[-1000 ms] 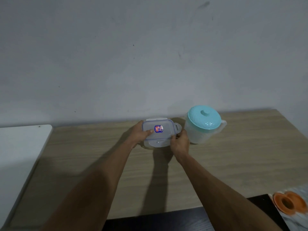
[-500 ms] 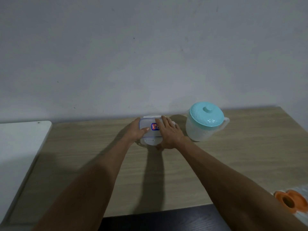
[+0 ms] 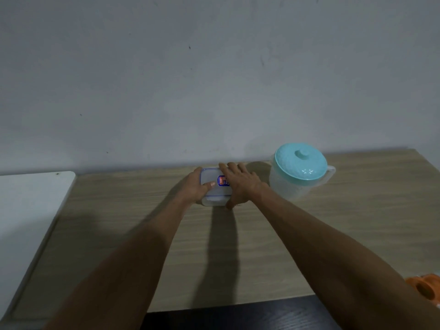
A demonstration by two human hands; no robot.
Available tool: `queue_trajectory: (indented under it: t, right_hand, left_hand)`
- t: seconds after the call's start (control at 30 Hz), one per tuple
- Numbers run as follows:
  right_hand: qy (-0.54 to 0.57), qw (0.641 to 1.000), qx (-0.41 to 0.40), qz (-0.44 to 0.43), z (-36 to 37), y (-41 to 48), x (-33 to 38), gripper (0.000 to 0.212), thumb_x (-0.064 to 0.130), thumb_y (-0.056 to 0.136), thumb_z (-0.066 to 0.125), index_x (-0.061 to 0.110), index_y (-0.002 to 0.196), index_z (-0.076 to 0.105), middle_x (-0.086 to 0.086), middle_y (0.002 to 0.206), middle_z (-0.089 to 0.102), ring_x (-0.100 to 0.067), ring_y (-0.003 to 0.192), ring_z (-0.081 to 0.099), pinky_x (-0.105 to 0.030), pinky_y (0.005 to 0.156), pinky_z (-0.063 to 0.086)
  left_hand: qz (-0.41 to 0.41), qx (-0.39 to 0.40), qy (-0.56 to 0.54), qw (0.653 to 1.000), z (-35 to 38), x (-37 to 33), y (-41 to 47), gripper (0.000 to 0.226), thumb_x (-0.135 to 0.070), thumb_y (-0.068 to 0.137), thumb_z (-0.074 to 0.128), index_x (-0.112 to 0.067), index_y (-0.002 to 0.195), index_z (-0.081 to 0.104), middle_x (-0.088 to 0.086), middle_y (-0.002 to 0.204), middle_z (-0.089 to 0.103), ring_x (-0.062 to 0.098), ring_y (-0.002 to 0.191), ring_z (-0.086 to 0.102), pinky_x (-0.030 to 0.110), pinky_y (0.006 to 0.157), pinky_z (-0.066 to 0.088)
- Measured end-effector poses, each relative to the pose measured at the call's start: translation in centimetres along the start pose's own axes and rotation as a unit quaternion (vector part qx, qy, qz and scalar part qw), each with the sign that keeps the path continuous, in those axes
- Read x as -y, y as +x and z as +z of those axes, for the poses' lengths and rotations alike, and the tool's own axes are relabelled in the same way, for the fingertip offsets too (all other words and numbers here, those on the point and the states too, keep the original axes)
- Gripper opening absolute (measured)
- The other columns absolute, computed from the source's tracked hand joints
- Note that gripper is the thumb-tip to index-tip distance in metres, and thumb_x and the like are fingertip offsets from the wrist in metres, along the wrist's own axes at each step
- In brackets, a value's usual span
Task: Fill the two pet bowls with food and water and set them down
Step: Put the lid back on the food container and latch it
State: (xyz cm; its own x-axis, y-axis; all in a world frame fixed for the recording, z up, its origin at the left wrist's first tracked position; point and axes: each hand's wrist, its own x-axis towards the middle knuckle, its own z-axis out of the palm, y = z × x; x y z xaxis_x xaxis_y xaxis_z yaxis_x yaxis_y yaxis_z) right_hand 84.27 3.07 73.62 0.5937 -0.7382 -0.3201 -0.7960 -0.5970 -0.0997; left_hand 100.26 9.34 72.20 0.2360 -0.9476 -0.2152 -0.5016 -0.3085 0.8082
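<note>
The left hand (image 3: pixel 195 187) grips the left side of a small rectangular clear plastic container (image 3: pixel 210 177), thumb on its clip lid, while the right hand (image 3: pixel 241 184) lies flat across the lid with straight fingers. Just right of that hand stands a round frosted pitcher (image 3: pixel 291 186) with a dimpled teal lid. Bare wood-grain table (image 3: pixel 321 234) spreads toward the near edge.

The light is dim and grey-blue. A long dark shadow runs from the plastic box (image 3: pixel 209 175) across the table (image 3: pixel 345 229) to its near edge. A softer shadow lies left of the left arm (image 3: pixel 133 258). Tiny bright spots shine on the jug (image 3: pixel 300 172) lid. Everything looks a bit blurry, and the table's edges bend.
</note>
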Motion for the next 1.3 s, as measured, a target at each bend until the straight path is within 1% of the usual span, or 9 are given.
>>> queue_trajectory:
  t: [0.23, 0.4, 0.5, 0.6, 0.77, 0.87, 0.93, 1.03, 1.3]
  right_hand:
    - [0.007, 1.0, 0.009, -0.013, -0.8, 0.7, -0.2, 0.132, 0.047, 0.055, 0.089, 0.019, 0.154, 0.007, -0.008, 0.151, 0.027, -0.035, 0.141, 0.025, -0.052, 0.112, 0.033]
    - [0.137, 0.99, -0.016, 0.033, 0.6, -1.4, -0.5, 0.129, 0.055, 0.067, 0.08, 0.017, 0.157, -0.004, -0.009, 0.165, -0.008, -0.03, 0.152, -0.01, -0.054, 0.121, 0.009]
    - [0.294, 0.94, -0.138, 0.101, 2.8, -2.6, -0.5, 0.098, 0.055, 0.081, 0.068, 0.008, 0.152, 0.02, -0.016, 0.159, 0.022, -0.033, 0.148, 0.02, -0.046, 0.117, 0.027]
    - [0.392, 0.889, -0.184, 0.151, 4.2, -3.4, -0.1, 0.074, 0.045, 0.089, 0.064, 0.006, 0.144, 0.033, -0.018, 0.142, 0.048, -0.036, 0.13, 0.047, -0.04, 0.103, 0.042]
    - [0.482, 0.814, -0.25, 0.208, 4.8, -3.4, 1.4, 0.055, 0.032, 0.09, 0.067, 0.01, 0.136, 0.049, -0.014, 0.132, 0.06, -0.033, 0.122, 0.056, -0.034, 0.096, 0.043]
    - [0.53, 0.767, -0.272, 0.236, 4.8, -3.2, 2.1, 0.051, 0.027, 0.088, 0.068, 0.012, 0.134, 0.055, -0.012, 0.127, 0.064, -0.03, 0.117, 0.059, -0.033, 0.096, 0.045]
    - [0.547, 0.754, -0.266, 0.25, 4.7, -2.9, 2.2, 0.048, 0.026, 0.088, 0.069, 0.012, 0.132, 0.057, -0.011, 0.125, 0.066, -0.029, 0.115, 0.061, -0.032, 0.095, 0.046]
    - [0.577, 0.724, -0.259, 0.277, 4.8, -2.5, 2.1, 0.044, 0.025, 0.086, 0.07, 0.01, 0.127, 0.061, -0.012, 0.121, 0.068, -0.029, 0.112, 0.063, -0.031, 0.093, 0.047]
    - [0.591, 0.702, -0.281, 0.28, 5.4, -2.2, 2.3, 0.042, 0.028, 0.081, 0.072, 0.01, 0.119, 0.066, -0.012, 0.112, 0.071, -0.029, 0.104, 0.066, -0.042, 0.094, 0.053]
  left_hand:
    - [-0.014, -0.01, 0.02, 1.0, -0.1, -0.2, -0.3, 0.048, -0.024, 0.088, 0.07, -0.007, 0.13, 0.053, 0.013, 0.122, 0.063, 0.03, 0.108, 0.062, 0.046, 0.093, 0.051]
    - [-0.027, -0.005, 0.02, 0.999, -0.1, 0.3, -0.2, 0.052, -0.031, 0.083, 0.073, -0.011, 0.128, 0.054, 0.013, 0.12, 0.064, 0.031, 0.106, 0.063, 0.048, 0.091, 0.053]
    - [-0.033, -0.023, 0.018, 0.999, 0.5, 2.2, 1.3, 0.074, -0.052, 0.067, 0.067, -0.016, 0.13, 0.053, 0.011, 0.122, 0.065, 0.029, 0.108, 0.064, 0.045, 0.092, 0.053]
    - [-0.034, -0.032, 0.036, 0.998, 0.7, 1.8, 0.8, 0.066, -0.055, 0.067, 0.062, -0.023, 0.125, 0.055, 0.007, 0.119, 0.067, 0.028, 0.104, 0.065, 0.043, 0.089, 0.055]
    - [-0.037, -0.065, 0.071, 0.995, 0.5, -1.4, -2.2, 0.045, -0.035, 0.089, 0.065, -0.014, 0.128, 0.056, 0.011, 0.125, 0.064, 0.029, 0.113, 0.06, 0.027, 0.083, 0.042]
    - [-0.061, -0.093, 0.075, 0.991, 1.3, -1.6, -2.4, 0.05, -0.036, 0.093, 0.06, -0.01, 0.134, 0.049, 0.014, 0.134, 0.056, 0.031, 0.123, 0.052, 0.031, 0.086, 0.039]
    - [-0.081, -0.106, 0.069, 0.989, 1.8, -1.5, -2.5, 0.052, -0.037, 0.095, 0.058, -0.008, 0.137, 0.047, 0.014, 0.137, 0.053, 0.032, 0.127, 0.049, 0.034, 0.093, 0.039]
    - [-0.091, -0.124, 0.049, 0.987, 2.3, -1.5, -2.3, 0.043, -0.033, 0.094, 0.059, -0.004, 0.126, 0.053, 0.016, 0.132, 0.057, 0.033, 0.123, 0.052, 0.034, 0.091, 0.04]
    - [-0.125, -0.161, -0.063, 0.977, 3.2, -0.8, -1.5, 0.04, -0.031, 0.089, 0.066, 0.0, 0.115, 0.063, 0.019, 0.117, 0.065, 0.035, 0.111, 0.061, 0.035, 0.086, 0.046]
